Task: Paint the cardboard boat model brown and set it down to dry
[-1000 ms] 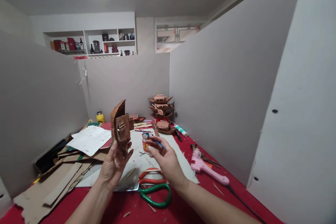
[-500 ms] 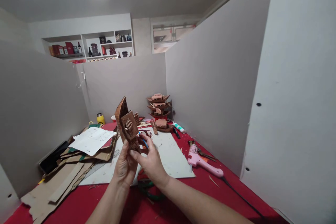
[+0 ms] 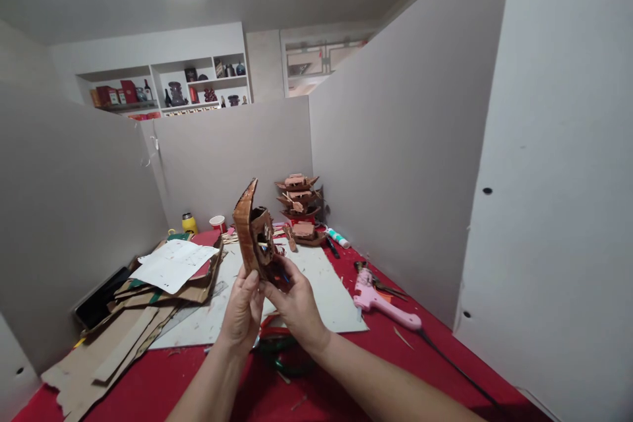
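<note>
Both hands hold a brown model boat [image 3: 246, 231] upright on its end, its pointed tip up and its small cabin turned to the right. My left hand [image 3: 242, 310] grips the lower end of the hull, thumb along its side. Around the other side of that end, the fingers of my right hand [image 3: 295, 306] are closed on the boat too. Something thin and blue shows by the right fingers; I cannot make out what it is. Below the hands lie scissors with green and red handles [image 3: 284, 356], partly hidden by the wrists.
Finished-looking model boats [image 3: 298, 196] are stacked at the back. A pink glue gun [image 3: 383, 306] with its cord lies at right. Cardboard pieces [image 3: 123, 343] and a marked white paper [image 3: 173, 264] are at left. A white board [image 3: 331, 297] covers part of the red cloth. Grey partitions surround the table.
The boat has turned in my hands, showing more of its hull side, and has shifted a little right. Both hands moved slightly right with it. The red-and-white cup behind now shows more.
</note>
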`<state>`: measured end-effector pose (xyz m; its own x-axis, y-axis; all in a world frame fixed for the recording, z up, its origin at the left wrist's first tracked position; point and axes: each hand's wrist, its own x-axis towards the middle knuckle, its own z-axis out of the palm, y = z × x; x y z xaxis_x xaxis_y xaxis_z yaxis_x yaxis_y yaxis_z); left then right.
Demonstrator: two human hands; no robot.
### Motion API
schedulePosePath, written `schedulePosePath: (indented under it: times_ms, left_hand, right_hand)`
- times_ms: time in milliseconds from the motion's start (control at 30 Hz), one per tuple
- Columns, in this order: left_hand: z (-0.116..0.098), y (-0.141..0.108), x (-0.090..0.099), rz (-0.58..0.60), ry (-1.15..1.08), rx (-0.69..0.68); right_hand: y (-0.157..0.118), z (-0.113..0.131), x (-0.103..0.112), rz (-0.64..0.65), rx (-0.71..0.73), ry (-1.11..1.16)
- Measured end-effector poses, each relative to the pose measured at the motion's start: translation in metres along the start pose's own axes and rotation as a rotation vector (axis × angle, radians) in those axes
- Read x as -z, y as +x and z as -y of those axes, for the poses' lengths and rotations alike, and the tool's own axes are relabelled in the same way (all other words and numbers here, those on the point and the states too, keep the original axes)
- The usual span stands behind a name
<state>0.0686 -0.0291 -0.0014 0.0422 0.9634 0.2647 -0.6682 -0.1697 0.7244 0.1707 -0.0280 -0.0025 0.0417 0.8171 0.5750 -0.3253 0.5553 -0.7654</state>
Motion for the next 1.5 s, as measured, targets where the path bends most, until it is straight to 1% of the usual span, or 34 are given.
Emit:
schedulePosePath:
  times_ms: [200,300,400,533,600,667,767,833,900,967,1033,1067,1133,1200,1300,1400,1500]
  left_hand:
    - [-0.006,-0.01,-0.004,0.118,0.139,-0.056]
    - [-0.01,-0.014,-0.002,0.135,0.186,-0.046]
    - [-0.013,-0.015,0.001,0.129,0.179,-0.022]
    - [-0.014,-0.018,0.003,0.128,0.194,-0.006]
    - [-0.014,-0.022,0.006,0.113,0.233,0.024]
    - [-0.013,-0.027,0.012,0.077,0.279,0.07]
    - [-0.015,-0.032,0.027,0.004,0.313,0.171]
    - [-0.02,-0.033,0.038,-0.068,0.316,0.211]
    - [-0.028,-0.034,0.049,-0.142,0.314,0.209]
    - [-0.04,-0.033,0.059,-0.219,0.294,0.17]
    - [-0.053,-0.033,0.066,-0.299,0.279,0.115]
    - [-0.06,-0.033,0.067,-0.324,0.284,0.078]
    - [-0.074,-0.034,0.067,-0.334,0.317,-0.008]
    - [-0.085,-0.038,0.062,-0.332,0.377,-0.083]
    - [-0.097,-0.048,0.046,-0.269,0.525,-0.209]
    - [-0.102,-0.056,0.025,-0.222,0.699,-0.322]
    - [-0.101,-0.055,0.008,-0.168,0.815,-0.343]
  right_hand:
    - [0.006,0.006,0.01,-0.051,-0.039,0.004]
    - [0.007,0.009,0.017,-0.057,-0.067,-0.001]
    - [0.006,0.007,0.022,-0.026,-0.105,-0.021]
    - [0.005,0.003,0.025,-0.036,-0.114,-0.018]
    - [0.007,0.005,0.026,-0.039,-0.112,-0.005]
    - [0.01,0.009,0.03,-0.049,-0.098,-0.001]
    - [0.015,0.015,0.04,-0.05,-0.056,-0.052]
    - [0.017,0.016,0.05,-0.038,0.0,-0.14]
    - [0.017,0.013,0.061,-0.049,0.115,-0.274]
    - [0.017,0.01,0.072,-0.043,0.252,-0.417]
    - [0.016,0.007,0.081,-0.01,0.378,-0.526]
    - [0.016,0.007,0.085,0.006,0.439,-0.57]
    - [0.017,0.008,0.09,0.04,0.556,-0.644]
    - [0.018,0.01,0.092,0.062,0.66,-0.701]
    - [0.02,0.012,0.092,0.099,0.761,-0.772]
    - [0.021,0.01,0.09,0.148,0.806,-0.82]
    - [0.021,0.005,0.089,0.207,0.832,-0.833]
